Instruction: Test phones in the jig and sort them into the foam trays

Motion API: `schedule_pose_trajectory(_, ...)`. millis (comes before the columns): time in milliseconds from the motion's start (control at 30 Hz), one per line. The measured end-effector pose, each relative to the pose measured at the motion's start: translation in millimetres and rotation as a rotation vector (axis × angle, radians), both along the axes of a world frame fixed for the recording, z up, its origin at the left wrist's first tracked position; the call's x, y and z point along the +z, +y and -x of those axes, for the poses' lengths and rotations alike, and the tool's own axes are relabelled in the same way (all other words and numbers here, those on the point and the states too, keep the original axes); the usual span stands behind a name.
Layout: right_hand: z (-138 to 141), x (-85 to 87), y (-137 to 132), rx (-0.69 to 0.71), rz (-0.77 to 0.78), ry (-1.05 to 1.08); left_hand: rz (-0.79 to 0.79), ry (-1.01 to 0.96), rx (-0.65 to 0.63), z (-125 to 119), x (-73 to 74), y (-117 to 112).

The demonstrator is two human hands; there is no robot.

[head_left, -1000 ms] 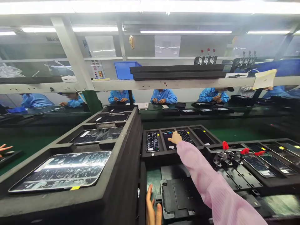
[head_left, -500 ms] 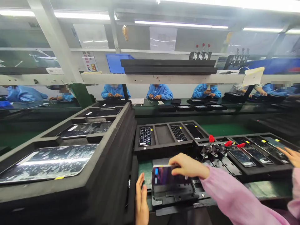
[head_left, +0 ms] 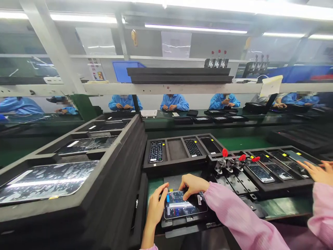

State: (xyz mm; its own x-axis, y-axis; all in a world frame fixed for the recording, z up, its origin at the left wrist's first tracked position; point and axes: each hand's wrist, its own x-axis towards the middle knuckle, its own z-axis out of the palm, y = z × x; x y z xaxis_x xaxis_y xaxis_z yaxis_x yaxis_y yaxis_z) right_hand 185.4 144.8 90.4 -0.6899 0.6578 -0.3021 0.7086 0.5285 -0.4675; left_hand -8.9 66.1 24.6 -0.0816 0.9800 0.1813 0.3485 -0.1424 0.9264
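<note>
A lit smartphone point(head_left: 185, 205) lies screen-up on a black fixture point(head_left: 182, 227) at the near edge of the green workbench point(head_left: 283, 206), with its long axis running left to right and its right end slightly farther away. The left hand point(head_left: 156, 208) is loosely open with its fingertips against the phone's left short end. The right hand point(head_left: 194, 184) is curled over the far long edge with its fingers on the glass, just in front of a black foam tray point(head_left: 177, 163).
</note>
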Motion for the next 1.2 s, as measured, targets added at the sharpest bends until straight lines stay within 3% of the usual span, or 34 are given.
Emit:
schedule_pose_trajectory(200,-1,-15.9,-7,-0.172,-0.206,0.022,-0.044,0.142,-0.044,0,5.3,4)
schedule_pose_trajectory(300,-6,-9.4,-16,-0.227,-0.288,0.116,-0.067,0.19,-0.056,-2,4.4,4)
schedule_pose_trajectory(367,-15,7.0,-25,-0.298,-0.379,0.331,-0.079,0.216,-0.06,-8,3.7,6)
schedule_pose_trajectory(467,-39,45.3,-36,-0.474,-0.575,0.679,-0.097,0.247,-0.076,-27,3.4,12)
schedule_pose_trajectory(567,-71,79.1,-38,-0.646,-0.849,0.787,-0.123,0.273,-0.143,-55,4.7,19)
schedule_pose_trajectory(633,-89,89.4,-34,-0.714,-0.968,0.772,-0.147,0.281,-0.212,-72,6.7,22)
schedule_pose_trajectory(733,-107,88.5,-28,-0.751,-1.015,0.759,-0.178,0.267,-0.342,-84,11.3,21)
schedule_pose_trajectory(867,-113,83.4,-23,-0.668,-0.985,0.711,-0.193,0.234,-0.479,-80,15.4,18)
schedule_pose_trajectory(1067,-117,88.3,-37,-0.584,-0.964,0.622,-0.161,0.197,-0.481,-75,12.5,27)
schedule_pose_trajectory(1133,-119,76.0,-53,-0.62,-1.053,0.662,-0.145,0.189,-0.462,-77,11.5,28)
schedule_pose_trajectory(1200,-121,51.7,-71,-0.638,-1.148,0.677,-0.129,0.179,-0.435,-79,10.9,28)
